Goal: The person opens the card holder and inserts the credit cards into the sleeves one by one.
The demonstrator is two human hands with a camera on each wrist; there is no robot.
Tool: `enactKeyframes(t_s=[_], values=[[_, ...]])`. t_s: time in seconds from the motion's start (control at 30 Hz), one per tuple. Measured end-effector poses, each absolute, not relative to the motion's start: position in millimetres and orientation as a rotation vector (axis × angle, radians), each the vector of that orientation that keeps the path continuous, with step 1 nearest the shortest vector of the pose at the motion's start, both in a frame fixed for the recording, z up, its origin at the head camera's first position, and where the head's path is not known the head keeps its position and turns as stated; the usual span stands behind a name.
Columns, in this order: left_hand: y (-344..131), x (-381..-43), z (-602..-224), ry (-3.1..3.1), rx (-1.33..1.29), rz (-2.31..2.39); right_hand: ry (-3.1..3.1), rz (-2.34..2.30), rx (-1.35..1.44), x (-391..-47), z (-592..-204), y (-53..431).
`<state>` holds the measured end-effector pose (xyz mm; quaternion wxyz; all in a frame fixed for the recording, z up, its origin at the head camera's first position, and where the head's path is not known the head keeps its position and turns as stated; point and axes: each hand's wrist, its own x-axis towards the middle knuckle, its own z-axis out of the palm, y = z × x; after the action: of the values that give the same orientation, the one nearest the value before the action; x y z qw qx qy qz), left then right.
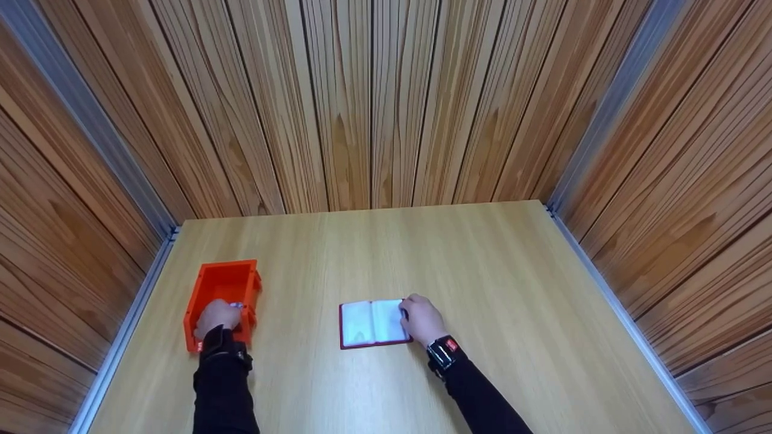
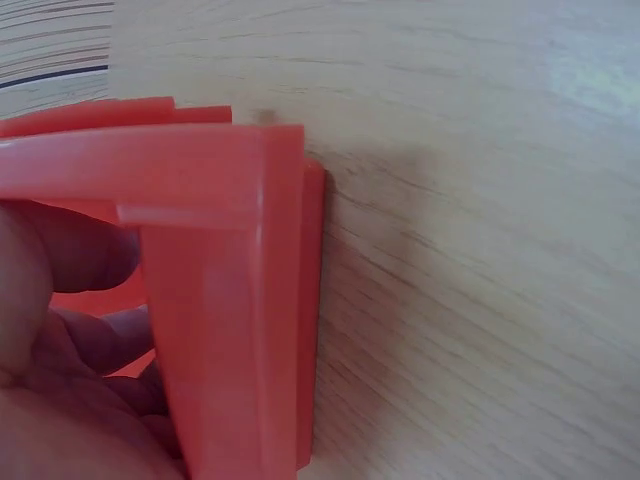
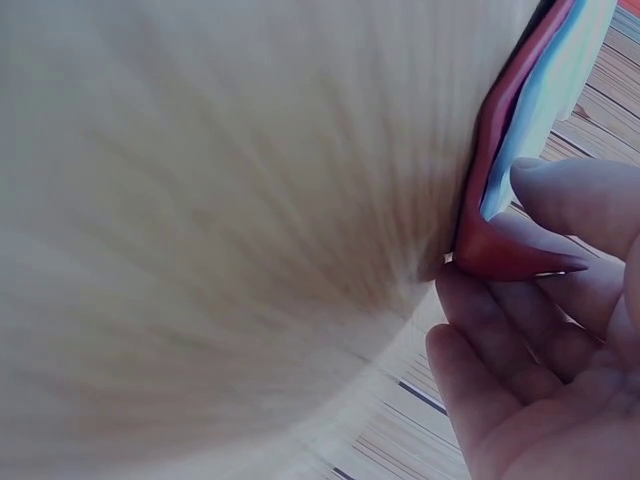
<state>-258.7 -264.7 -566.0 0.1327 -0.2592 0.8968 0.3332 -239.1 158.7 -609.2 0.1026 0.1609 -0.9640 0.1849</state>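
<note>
On the left of the table, my left hand (image 1: 217, 316) reaches down into an orange plastic bin (image 1: 226, 271). A small whitish-blue item (image 1: 236, 305) shows beside that hand inside the bin. In the left wrist view, the bin's wall (image 2: 220, 330) covers the ends of the bent fingers (image 2: 95, 250), so whatever they touch is hidden. At mid-table lies a small open notebook (image 1: 357, 322) with white pages and a red cover. My right hand (image 1: 423, 319) holds its right edge, the thumb on the page side and fingers by the red cover (image 3: 500, 250) in the right wrist view.
The pale wooden table (image 1: 512, 289) extends around the bin and notebook. Wood-plank walls (image 1: 350, 120) enclose it at the back and both sides, with metal strips (image 1: 627, 325) along the side edges.
</note>
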Motion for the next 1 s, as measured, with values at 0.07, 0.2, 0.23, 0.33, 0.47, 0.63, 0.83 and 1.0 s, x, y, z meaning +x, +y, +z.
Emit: enactKeyframes(t_s=[0.07,0.2,0.23,0.33,0.47,0.63,0.83,1.0], values=[[-264.8,-260.7,-566.7,2.613,-0.770,0.934,-2.826,0.545,0.482,-238.8,-609.6,158.8],[-266.9,-264.8,-570.9,2.607,-0.801,0.910,-2.799,0.554,0.494,-238.3,-610.5,159.1],[-267.5,-265.5,-571.6,2.604,-0.805,0.917,-2.798,0.555,0.494,-238.4,-610.7,159.3],[-268.0,-266.0,-573.3,2.594,-0.816,0.943,-2.810,0.552,0.484,-238.7,-610.6,159.5],[-267.6,-265.2,-573.7,2.593,-0.823,0.957,-2.835,0.551,0.471,-238.9,-610.3,159.3],[-266.4,-263.4,-572.1,2.600,-0.815,0.938,-2.835,0.555,0.470,-238.8,-610.6,159.1],[-264.1,-260.8,-571.1,2.637,-0.809,0.952,-2.820,0.549,0.471,-238.8,-610.4,159.2],[-259.8,-257.5,-568.9,2.675,-0.838,1.050,-2.815,0.553,0.479,-238.7,-609.6,159.1]])
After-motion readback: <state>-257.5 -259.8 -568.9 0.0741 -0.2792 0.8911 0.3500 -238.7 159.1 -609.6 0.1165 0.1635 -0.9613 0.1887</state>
